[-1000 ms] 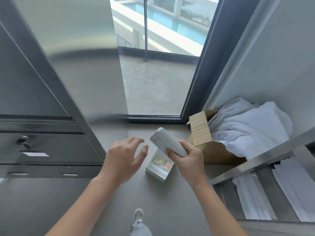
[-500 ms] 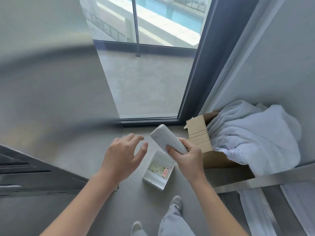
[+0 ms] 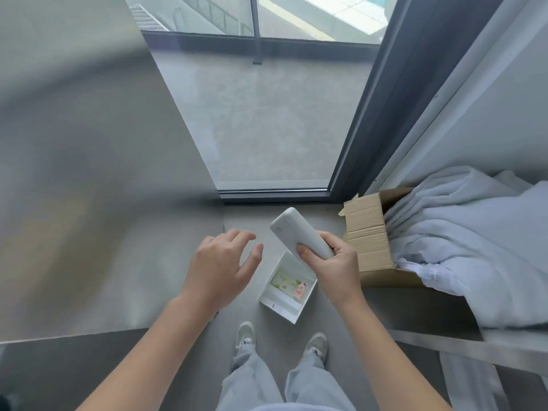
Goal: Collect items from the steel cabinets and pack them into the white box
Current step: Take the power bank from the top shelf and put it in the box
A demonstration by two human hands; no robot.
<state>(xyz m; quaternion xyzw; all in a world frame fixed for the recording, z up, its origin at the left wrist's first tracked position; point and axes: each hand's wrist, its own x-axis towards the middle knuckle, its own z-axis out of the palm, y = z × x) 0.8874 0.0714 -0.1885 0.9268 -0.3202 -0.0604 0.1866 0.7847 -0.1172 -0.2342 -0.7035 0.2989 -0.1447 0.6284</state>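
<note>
A small open white box sits on the grey floor below my hands. Inside it lie a flat green-and-white packet and a tiny pink bottle. My right hand is shut on a long white rounded object, held tilted with its free end up-left, above the box's far corner. My left hand hovers open with spread fingers just left of the box, holding nothing.
A steel cabinet side fills the left. A cardboard box stuffed with white cloth sits on a steel shelf at right. My feet stand just behind the white box. A floor-length window is ahead.
The view has tilted down and shifted, so the cabinet drawers left the frame and my legs and shoes came in. Both hands keep their pose over the white box.
</note>
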